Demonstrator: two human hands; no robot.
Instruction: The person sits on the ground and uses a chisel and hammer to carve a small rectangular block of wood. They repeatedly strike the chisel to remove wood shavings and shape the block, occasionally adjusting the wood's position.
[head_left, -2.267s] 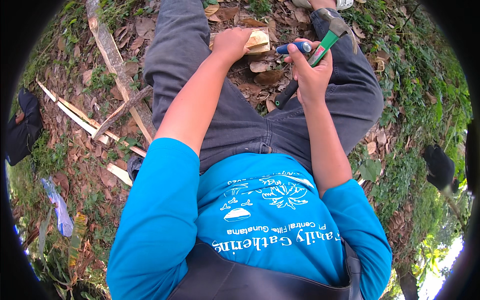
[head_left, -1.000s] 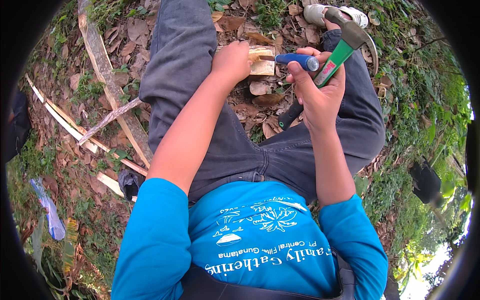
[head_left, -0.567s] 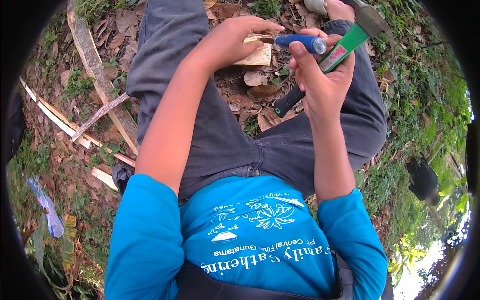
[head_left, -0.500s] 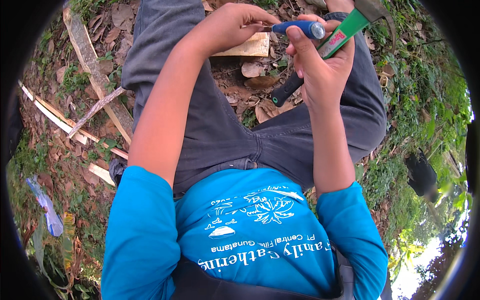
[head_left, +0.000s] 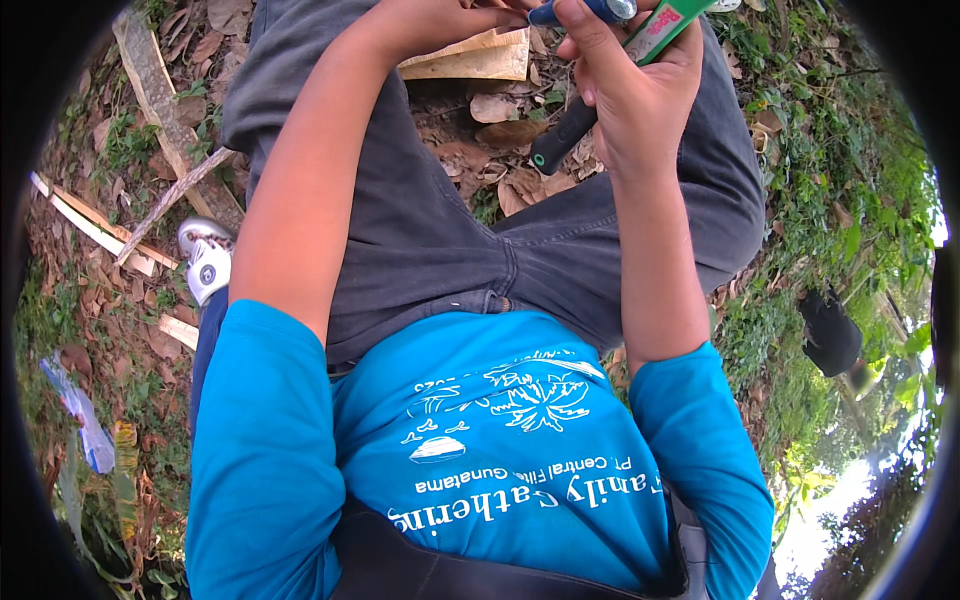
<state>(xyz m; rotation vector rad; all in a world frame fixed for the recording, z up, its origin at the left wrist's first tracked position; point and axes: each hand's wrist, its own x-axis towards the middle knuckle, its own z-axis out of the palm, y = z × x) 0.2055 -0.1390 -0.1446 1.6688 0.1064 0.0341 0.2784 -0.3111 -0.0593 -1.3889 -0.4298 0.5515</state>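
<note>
Both of my hands are near the top edge, above my lap. In my right hand is a hammer with a green shaft and a black grip, its head cut off by the upper edge. The same hand's thumb and fingers press on a blue-handled chisel. My left hand is closed at the chisel's blade end; its fingertips are partly cut off at the top. Below the hands, between my legs, lies a pale cut piece of wood.
Dry leaves and low plants cover the ground. To the left lie a rough plank, a thin stick and pale wood strips. Another person's silver-white shoe is beside my left arm. A plastic bag lies further left, a black object at right.
My hands, the hammer and the chisel sit higher in the picture, partly out of it, as the view has shifted. Another person's shoe and dark blue trouser leg have come in at left.
</note>
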